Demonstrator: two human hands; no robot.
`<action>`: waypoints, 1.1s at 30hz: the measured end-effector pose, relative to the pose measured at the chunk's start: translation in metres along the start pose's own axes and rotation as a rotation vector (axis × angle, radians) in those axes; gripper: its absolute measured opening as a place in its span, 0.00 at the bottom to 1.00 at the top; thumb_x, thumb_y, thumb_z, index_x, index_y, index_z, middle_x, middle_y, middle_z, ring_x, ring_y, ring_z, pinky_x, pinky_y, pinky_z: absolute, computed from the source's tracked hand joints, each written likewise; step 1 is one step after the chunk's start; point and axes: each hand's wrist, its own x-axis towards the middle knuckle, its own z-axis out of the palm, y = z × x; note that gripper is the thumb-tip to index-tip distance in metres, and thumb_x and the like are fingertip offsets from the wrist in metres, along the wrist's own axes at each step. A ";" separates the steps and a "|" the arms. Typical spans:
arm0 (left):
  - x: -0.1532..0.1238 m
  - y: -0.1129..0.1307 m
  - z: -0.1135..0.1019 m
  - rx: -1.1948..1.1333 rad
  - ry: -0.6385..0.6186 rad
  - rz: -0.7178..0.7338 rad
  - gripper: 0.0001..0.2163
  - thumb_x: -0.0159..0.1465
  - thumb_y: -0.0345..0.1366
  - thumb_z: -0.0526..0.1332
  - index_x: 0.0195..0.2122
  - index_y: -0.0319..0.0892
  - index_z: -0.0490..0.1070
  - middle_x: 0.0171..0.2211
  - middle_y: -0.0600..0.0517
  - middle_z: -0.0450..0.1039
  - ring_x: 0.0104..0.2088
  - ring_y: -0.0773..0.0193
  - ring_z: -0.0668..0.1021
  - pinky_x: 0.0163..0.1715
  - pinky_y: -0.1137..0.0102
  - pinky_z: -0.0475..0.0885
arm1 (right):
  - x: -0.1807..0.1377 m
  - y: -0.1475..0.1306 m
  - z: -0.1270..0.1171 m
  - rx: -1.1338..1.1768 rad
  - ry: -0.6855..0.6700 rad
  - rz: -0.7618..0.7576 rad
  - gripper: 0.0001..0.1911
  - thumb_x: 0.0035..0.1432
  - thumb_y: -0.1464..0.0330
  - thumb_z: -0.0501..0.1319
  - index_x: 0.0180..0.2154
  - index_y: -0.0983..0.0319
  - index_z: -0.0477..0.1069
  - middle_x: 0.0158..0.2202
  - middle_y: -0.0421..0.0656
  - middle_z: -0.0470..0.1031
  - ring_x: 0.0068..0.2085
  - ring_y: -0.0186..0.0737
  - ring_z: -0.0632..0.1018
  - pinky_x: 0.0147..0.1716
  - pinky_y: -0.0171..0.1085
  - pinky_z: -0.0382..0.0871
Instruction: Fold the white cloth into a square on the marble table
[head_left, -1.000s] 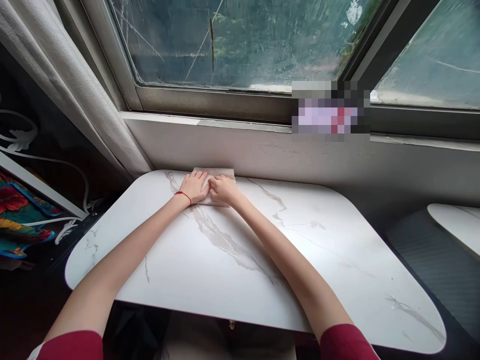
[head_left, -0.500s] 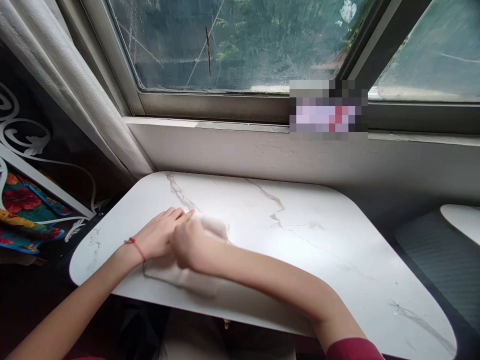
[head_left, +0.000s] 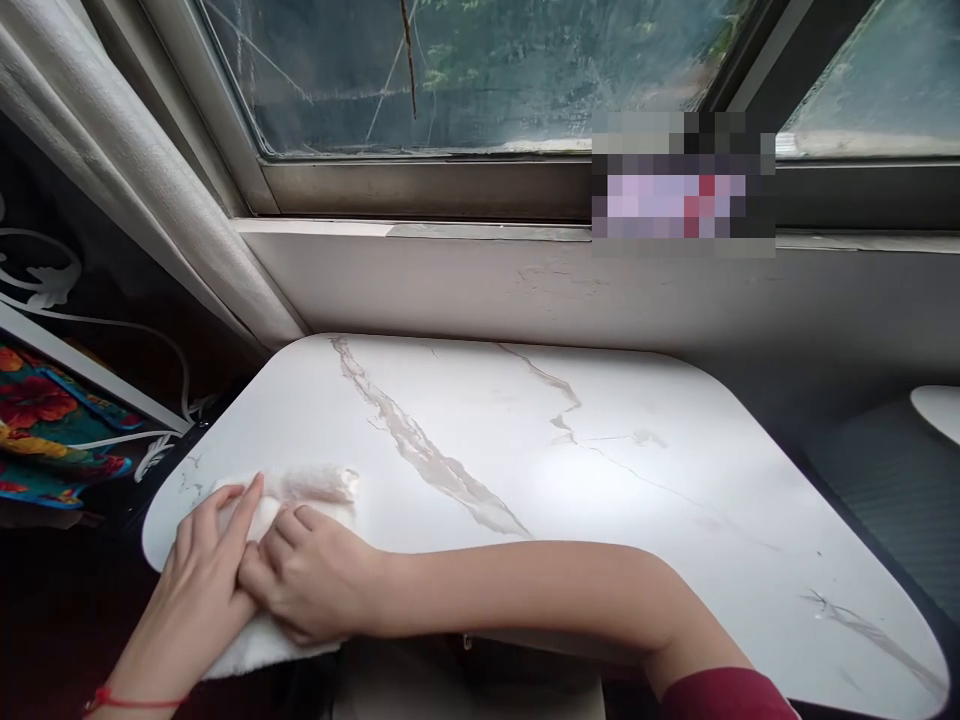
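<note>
A fluffy white cloth (head_left: 319, 487) lies bunched on the left end of the white marble-patterned table (head_left: 457, 400), and its lower part hangs past the front edge. My right hand (head_left: 311, 575) is closed in a fist on the cloth, with part of it gripped under the fingers. Beside it and touching it, my left hand (head_left: 206, 560) rests on the cloth's left side, fingers stretched forward and slightly apart. A red string bracelet (head_left: 139, 700) circles my left wrist. Both hands cover the middle of the cloth.
A window (head_left: 480, 90) and its sill (head_left: 480, 232) run behind the table, with a blurred-out item (head_left: 675, 195) on the sill. A pale curtain (head_left: 142, 180) hangs at left, near a white metal frame (head_left: 90, 365) and flowered fabric (head_left: 45, 400).
Both hands have moved left and nearer to me with the cloth, from the left-centre of the table to its front left edge. The view has shifted slightly.
</note>
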 end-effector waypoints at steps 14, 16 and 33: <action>0.193 -0.018 0.051 0.103 -0.198 0.056 0.28 0.65 0.36 0.48 0.67 0.36 0.57 0.66 0.38 0.60 0.66 0.48 0.62 0.63 0.54 0.61 | 0.047 0.126 0.046 0.026 -0.130 0.479 0.22 0.69 0.69 0.50 0.58 0.75 0.62 0.66 0.68 0.59 0.65 0.57 0.66 0.63 0.54 0.59; 0.219 -0.021 0.059 0.093 -0.227 0.070 0.28 0.66 0.36 0.48 0.68 0.37 0.56 0.67 0.39 0.59 0.66 0.48 0.62 0.63 0.55 0.61 | 0.054 0.145 0.049 -0.005 -0.154 0.534 0.23 0.69 0.68 0.49 0.59 0.76 0.61 0.66 0.68 0.59 0.66 0.56 0.64 0.64 0.52 0.57; 0.255 -0.055 0.082 0.062 -0.132 -0.061 0.27 0.68 0.39 0.47 0.67 0.36 0.58 0.67 0.39 0.59 0.65 0.47 0.63 0.64 0.53 0.59 | 0.085 0.215 0.098 0.054 0.020 0.438 0.22 0.68 0.69 0.50 0.60 0.71 0.63 0.66 0.61 0.61 0.65 0.54 0.65 0.65 0.50 0.57</action>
